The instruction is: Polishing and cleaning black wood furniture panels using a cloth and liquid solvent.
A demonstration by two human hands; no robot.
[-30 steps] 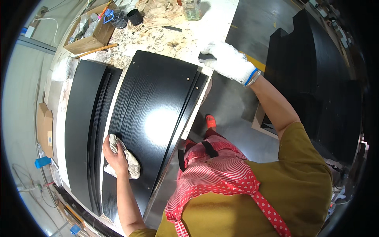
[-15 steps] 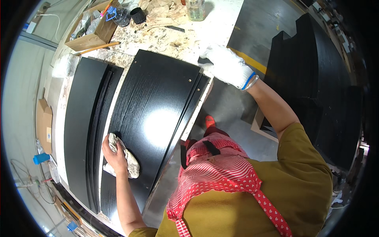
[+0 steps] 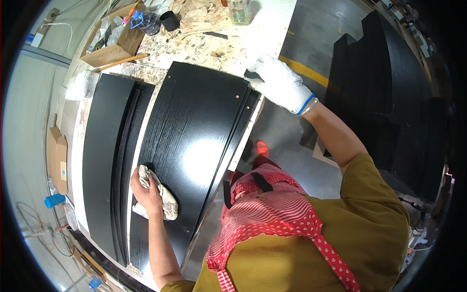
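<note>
My bare left hand (image 3: 147,193) is closed round a crumpled off-white cloth (image 3: 168,201), pressed on the lower left of a black wood-grain panel (image 3: 194,107). The panel has a curved end and small brass-coloured holes near its right edge; another panel edge shows beneath it. At its far right corner is my right hand (image 3: 282,83), in a white knitted glove with a blue cuff. Its fingers are closed on a small black flat piece (image 3: 251,75), mostly hidden by the glove. A stack of narrower curved black panels (image 3: 104,160) lies left of the wide one.
Farther up the stained white table (image 3: 270,29) are a wooden box (image 3: 114,53) of odds and ends, a black cup (image 3: 170,20), a clear jar (image 3: 240,12) and a dark flat strip (image 3: 215,35). Tall stacks of black panels (image 3: 413,73) stand on the floor at right.
The whole view has shifted slightly, so the panels appear a little farther right. Both hands keep nearly the same places on the panel, the left still on the cloth.
</note>
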